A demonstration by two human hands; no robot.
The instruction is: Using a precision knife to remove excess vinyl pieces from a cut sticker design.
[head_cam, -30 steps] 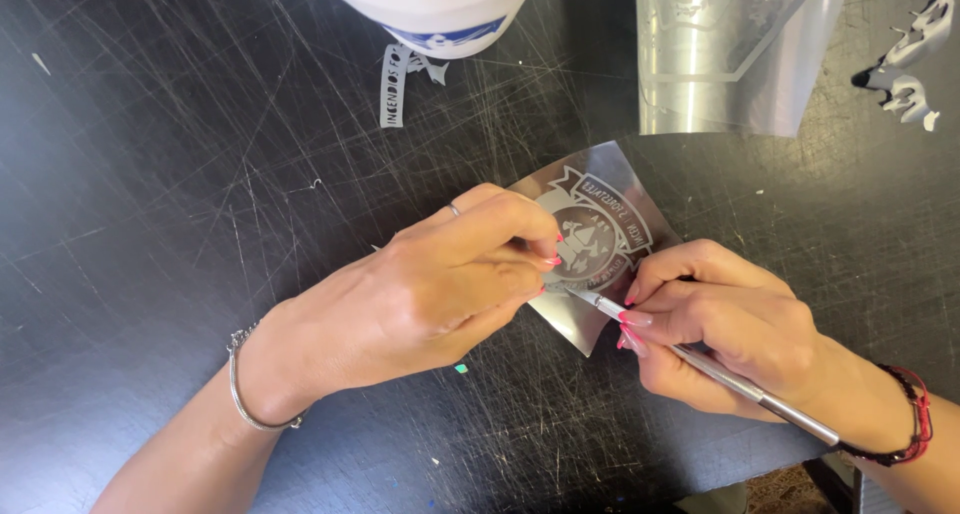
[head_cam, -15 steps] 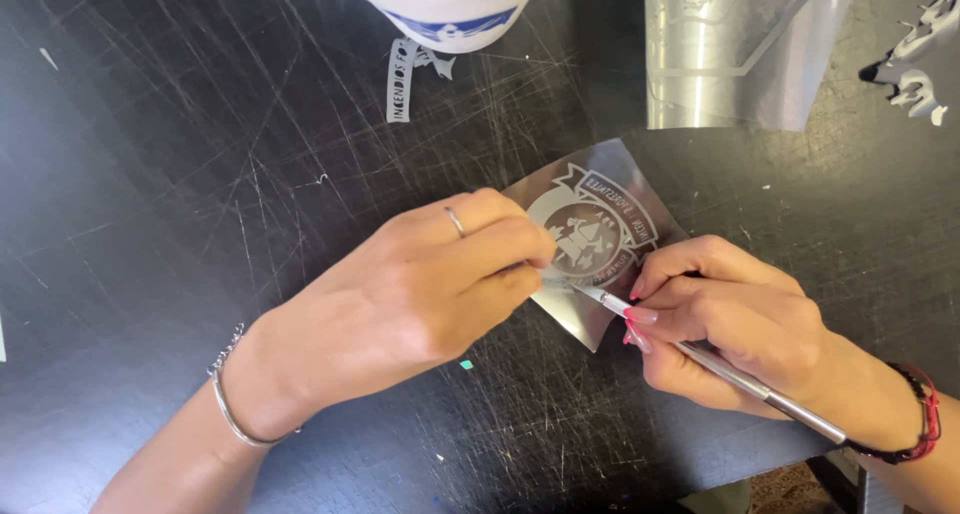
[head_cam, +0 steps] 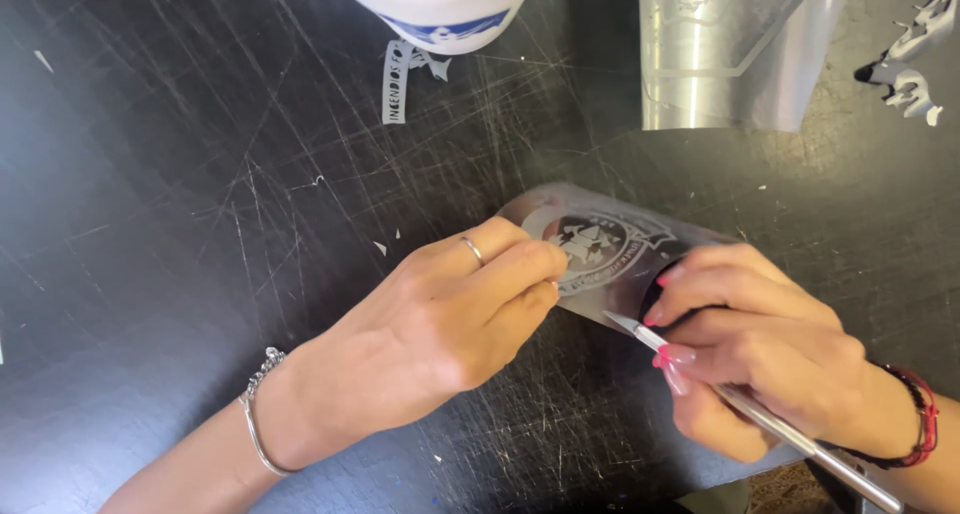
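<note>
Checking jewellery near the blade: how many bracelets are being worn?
2: a silver bracelet on the left wrist, a red-and-dark bracelet on the right wrist. The right forearm leaves the frame, so more may be hidden.

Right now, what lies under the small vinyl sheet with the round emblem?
The vinyl sheet lies on the scratched black table. The left hand presses its left edge, and the right hand, holding a metal pick, covers its right part. Anything beneath is hidden.
</note>
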